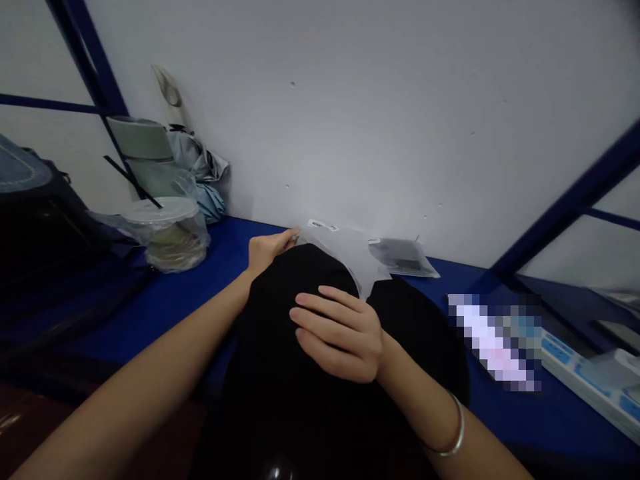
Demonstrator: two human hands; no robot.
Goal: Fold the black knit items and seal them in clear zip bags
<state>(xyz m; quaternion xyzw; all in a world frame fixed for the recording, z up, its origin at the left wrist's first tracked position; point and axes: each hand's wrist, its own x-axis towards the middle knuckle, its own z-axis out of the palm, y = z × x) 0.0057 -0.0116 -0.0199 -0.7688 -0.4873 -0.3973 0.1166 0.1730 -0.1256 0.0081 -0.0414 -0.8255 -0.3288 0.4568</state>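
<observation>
Black fabric bundle point(300, 347) lies mid-counter point(165, 300), half inside a clear plastic bag point(350, 257). Left hand point(267, 250) reaches over the bundle's far edge, fingers pinched on the bag's rim. Right hand point(340, 333) lies flat on top of the cloth, fingers spread, gripping nothing. Best to hold the bag mouth open and taut with the left while the right presses the cloth flat so it slides without bunching. Lidded drink cup point(167, 230) sits well off to the left

Pretty dim shot you've got here, soft flat light with a cool cast and no hard shadows. The pale grey painted wall point(400, 120) is the brightest part. Your bunched black fabric garment point(300, 373) goes pure black, zero detail. Edges bend fisheye-style, corners darken, and everything's a bit soft.
</observation>
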